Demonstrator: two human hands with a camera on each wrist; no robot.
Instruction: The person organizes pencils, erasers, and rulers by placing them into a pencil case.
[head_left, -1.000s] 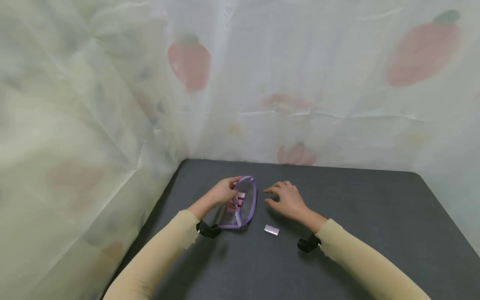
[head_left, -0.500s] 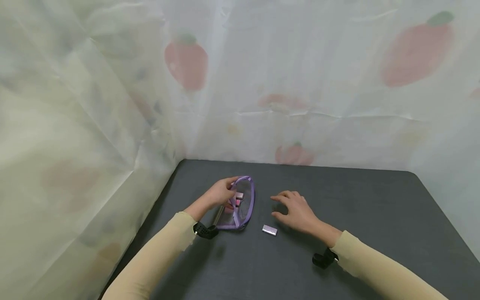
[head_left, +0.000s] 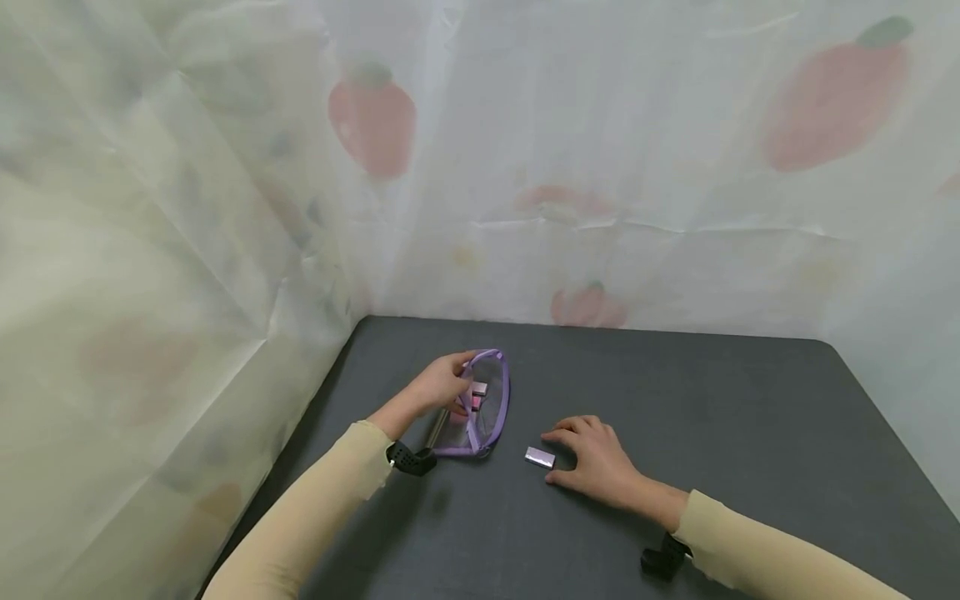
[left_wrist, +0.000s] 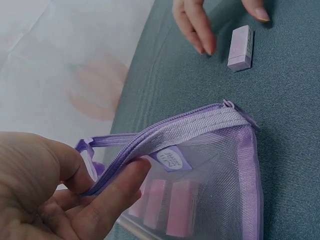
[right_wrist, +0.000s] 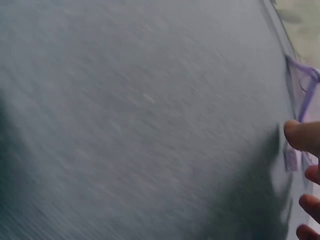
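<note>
Pinching the pouch (head_left: 480,408) rim, left hand (head_left: 438,385); right hand (head_left: 592,458), fingers relaxed, just right of the lilac stick (head_left: 540,457), nearer it.

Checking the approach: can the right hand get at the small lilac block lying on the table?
Probably yes. The right hand lies beside the lilac block, fingers spread on either side, nothing between them. The left hand holds the mesh pouch off to the side.
</note>
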